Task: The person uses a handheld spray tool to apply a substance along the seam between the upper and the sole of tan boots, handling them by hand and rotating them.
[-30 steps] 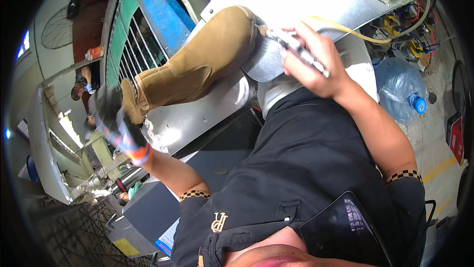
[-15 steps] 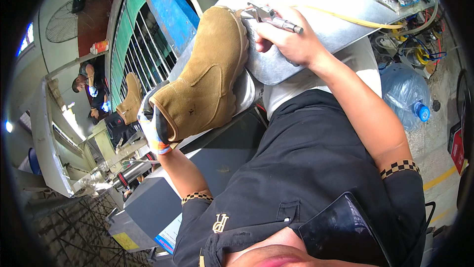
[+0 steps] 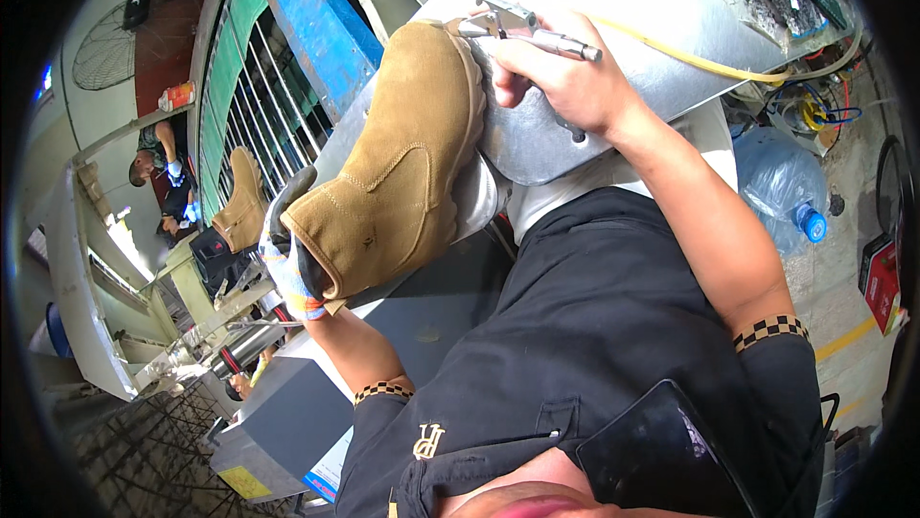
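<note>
A tan suede ankle boot (image 3: 402, 163) is held up in front of me, its toe against a curved sheet-metal hood (image 3: 613, 0). My left hand (image 3: 287, 264), in a grey and blue work glove, grips the boot at its open top, partly hidden behind the leather. My right hand (image 3: 565, 77) is bare and closed around a metal spray gun (image 3: 522, 29) with a yellow hose (image 3: 709, 63). The gun's head sits at the boot's toe, by the sole edge.
A second tan boot (image 3: 241, 204) stands on a machine at the left, near another person (image 3: 158, 173) bent over a bench. A blue and green barred frame (image 3: 278, 68) runs behind. A blue water bottle (image 3: 781, 183) lies on the floor at right. A dark phone (image 3: 661, 451) rests on my chest.
The boot has swung from lying tilted toward the left to more upright and nearer the middle. My right hand with the spray gun has moved up to the boot's toe.
</note>
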{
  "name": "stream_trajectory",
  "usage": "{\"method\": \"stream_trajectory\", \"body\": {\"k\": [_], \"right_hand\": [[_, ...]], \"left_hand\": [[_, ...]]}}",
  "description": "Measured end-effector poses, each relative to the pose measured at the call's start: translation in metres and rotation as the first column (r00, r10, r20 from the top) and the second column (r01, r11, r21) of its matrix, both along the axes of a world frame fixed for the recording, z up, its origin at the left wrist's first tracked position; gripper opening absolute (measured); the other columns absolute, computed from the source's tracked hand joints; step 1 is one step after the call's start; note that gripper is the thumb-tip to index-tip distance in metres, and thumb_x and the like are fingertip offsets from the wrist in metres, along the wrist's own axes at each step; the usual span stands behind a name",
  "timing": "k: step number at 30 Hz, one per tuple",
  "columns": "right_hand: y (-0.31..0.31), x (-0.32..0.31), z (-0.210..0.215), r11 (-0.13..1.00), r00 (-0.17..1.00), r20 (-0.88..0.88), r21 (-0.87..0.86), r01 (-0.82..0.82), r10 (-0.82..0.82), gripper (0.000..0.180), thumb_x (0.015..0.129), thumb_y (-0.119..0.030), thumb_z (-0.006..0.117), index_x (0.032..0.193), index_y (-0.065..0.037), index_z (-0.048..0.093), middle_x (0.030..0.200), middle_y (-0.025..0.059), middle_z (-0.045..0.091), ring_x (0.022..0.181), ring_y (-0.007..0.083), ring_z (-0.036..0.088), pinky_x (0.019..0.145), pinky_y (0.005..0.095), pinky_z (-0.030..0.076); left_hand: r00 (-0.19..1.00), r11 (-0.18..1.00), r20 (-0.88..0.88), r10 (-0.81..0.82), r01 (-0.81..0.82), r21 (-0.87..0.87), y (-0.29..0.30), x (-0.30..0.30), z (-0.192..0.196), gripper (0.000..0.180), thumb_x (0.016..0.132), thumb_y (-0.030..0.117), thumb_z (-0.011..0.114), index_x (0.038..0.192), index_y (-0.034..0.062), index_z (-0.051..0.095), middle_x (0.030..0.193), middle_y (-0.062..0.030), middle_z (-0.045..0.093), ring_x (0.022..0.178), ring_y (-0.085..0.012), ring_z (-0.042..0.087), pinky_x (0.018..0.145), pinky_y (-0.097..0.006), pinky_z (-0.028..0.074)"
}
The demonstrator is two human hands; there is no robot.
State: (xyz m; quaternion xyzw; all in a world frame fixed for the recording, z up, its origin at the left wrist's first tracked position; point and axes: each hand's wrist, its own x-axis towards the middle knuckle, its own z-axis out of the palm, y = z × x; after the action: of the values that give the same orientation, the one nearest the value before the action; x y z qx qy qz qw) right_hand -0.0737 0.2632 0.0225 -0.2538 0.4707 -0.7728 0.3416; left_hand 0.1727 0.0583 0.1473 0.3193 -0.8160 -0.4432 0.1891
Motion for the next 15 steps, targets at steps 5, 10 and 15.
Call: {"method": "stream_trajectory", "body": {"k": [5,10,15], "right_hand": [[0.013,0.012,-0.001,0.997,0.999,-0.014,0.064,0.039,-0.038,0.016,0.091,-0.011,0.056,0.094,0.005,0.054,0.062,0.0028,0.054,0.053,0.0098,0.052,0.052,0.0243,0.042],[0.021,0.032,-0.001,0.982,0.948,-0.275,0.055,0.182,-0.161,0.025,0.087,-0.008,0.058,0.109,0.004,0.052,0.068,0.0019,0.054,0.055,0.0074,0.049,0.053,0.0234,0.040],[0.031,0.049,0.002,0.962,0.862,-0.459,0.054,0.267,-0.214,0.037,0.082,-0.006,0.059,0.117,0.001,0.053,0.068,0.0044,0.056,0.055,0.0100,0.050,0.055,0.0260,0.041]], "left_hand": [[0.999,0.998,-0.008,0.054,-0.054,0.041,0.003,-0.003,-0.002,0.064,0.083,0.034,0.073,0.126,-0.0093,0.056,0.124,-0.0220,0.062,0.108,-0.0287,0.064,0.096,-0.040,0.050],[0.998,0.999,-0.028,0.049,-0.049,0.023,0.003,-0.003,-0.004,0.058,0.084,0.028,0.072,0.125,-0.0091,0.057,0.123,-0.0220,0.063,0.107,-0.0288,0.065,0.095,-0.040,0.051],[0.997,0.999,-0.066,-0.042,0.043,0.021,-0.005,0.004,-0.006,0.050,0.087,0.027,0.068,0.122,-0.0079,0.059,0.119,-0.0198,0.065,0.107,-0.0277,0.065,0.096,-0.040,0.050]]}}
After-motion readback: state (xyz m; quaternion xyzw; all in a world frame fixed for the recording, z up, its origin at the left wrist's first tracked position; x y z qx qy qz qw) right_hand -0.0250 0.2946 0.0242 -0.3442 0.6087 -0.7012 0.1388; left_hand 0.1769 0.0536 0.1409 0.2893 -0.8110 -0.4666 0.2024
